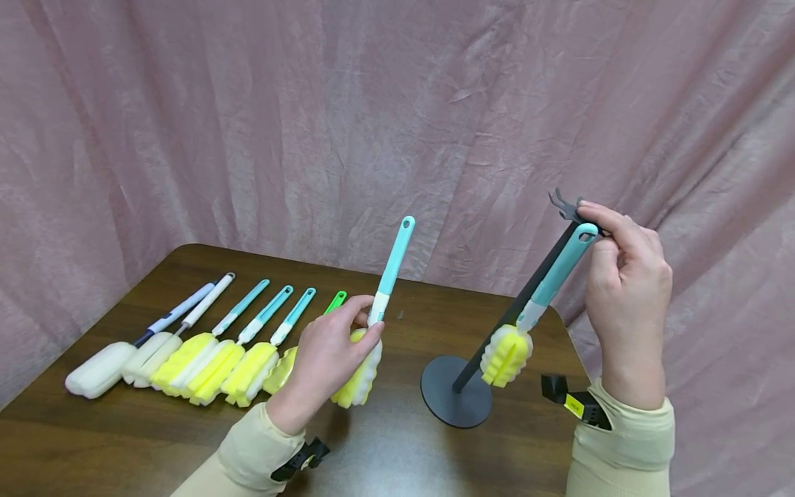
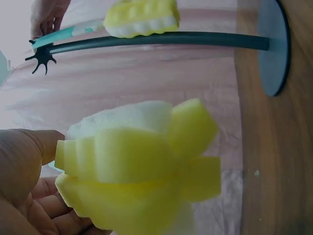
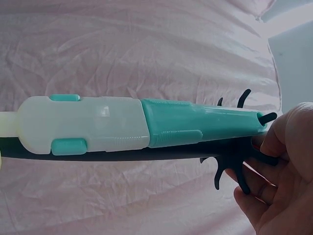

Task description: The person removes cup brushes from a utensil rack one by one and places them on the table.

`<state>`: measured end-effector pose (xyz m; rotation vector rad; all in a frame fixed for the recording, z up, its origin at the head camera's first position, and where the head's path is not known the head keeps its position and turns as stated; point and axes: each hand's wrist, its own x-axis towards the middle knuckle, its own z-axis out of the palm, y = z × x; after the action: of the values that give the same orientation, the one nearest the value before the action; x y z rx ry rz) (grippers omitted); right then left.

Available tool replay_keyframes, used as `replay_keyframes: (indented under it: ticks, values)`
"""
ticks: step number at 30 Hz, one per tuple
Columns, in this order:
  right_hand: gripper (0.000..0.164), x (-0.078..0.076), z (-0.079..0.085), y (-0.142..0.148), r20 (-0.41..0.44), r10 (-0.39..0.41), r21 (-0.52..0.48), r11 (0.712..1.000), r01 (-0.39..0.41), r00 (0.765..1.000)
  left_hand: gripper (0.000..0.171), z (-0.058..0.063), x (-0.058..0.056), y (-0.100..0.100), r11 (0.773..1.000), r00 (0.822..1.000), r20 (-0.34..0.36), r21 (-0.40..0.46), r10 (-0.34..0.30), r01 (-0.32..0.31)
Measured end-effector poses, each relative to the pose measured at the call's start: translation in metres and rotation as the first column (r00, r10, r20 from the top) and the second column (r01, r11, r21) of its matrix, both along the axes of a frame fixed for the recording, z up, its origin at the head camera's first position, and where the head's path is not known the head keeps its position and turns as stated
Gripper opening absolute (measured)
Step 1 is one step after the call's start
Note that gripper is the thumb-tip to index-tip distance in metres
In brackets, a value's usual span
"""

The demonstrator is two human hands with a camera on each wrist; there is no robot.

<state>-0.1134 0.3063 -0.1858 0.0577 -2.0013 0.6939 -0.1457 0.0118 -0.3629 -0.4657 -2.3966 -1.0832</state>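
Observation:
My left hand (image 1: 332, 348) grips a sponge bottle brush (image 1: 393, 269) at the white lower part of its handle. The teal end points up, and the yellow and white sponge head (image 2: 142, 161) shows below the hand. A second teal-handled bottle brush (image 1: 562, 269) hangs on the black stand (image 1: 456, 407), sponge down, with a hook (image 3: 268, 118) through the hole in its handle. My right hand (image 1: 630, 290) pinches the hooked top of the stand (image 1: 564, 207) between thumb and fingers, beside that handle end.
Several more bottle brushes (image 1: 201, 369) lie in a row at the left of the brown table (image 1: 397, 455), some with white heads, others yellow and white. One has a green handle (image 1: 336, 301), partly hidden behind my left hand. A pink curtain (image 1: 385, 124) hangs behind the table.

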Motion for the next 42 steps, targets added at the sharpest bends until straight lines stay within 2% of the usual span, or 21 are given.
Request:
replay_keyframes:
  ticks: [23, 30, 35, 42]
  values:
    - [0.046, 0.006, 0.005, -0.01, -0.013, 0.016, -0.021, 1.0, -0.016, 1.0, 0.034, -0.035, -0.012, -0.01, 0.986, 0.987, 0.161, -0.168, 0.022, 0.006]
    - [0.046, 0.006, 0.005, -0.01, -0.013, 0.018, -0.023, 1.0, -0.018, 1.0, 0.041, -0.049, -0.017, -0.011, 0.968, 0.975, 0.22, -0.247, 0.019, 0.037]
    - [0.047, 0.005, 0.004, -0.008, -0.005, 0.011, -0.024, 1.0, -0.011, 1.0, 0.043, -0.056, -0.021, -0.011, 0.959, 0.98, 0.199, -0.281, 0.026, 0.032]
    - [0.047, 0.009, 0.006, -0.013, -0.005, 0.024, -0.034, 0.999, -0.024, 1.0, 0.04, -0.062, -0.028, -0.013, 0.936, 0.986, 0.144, -0.351, 0.08, -0.024]
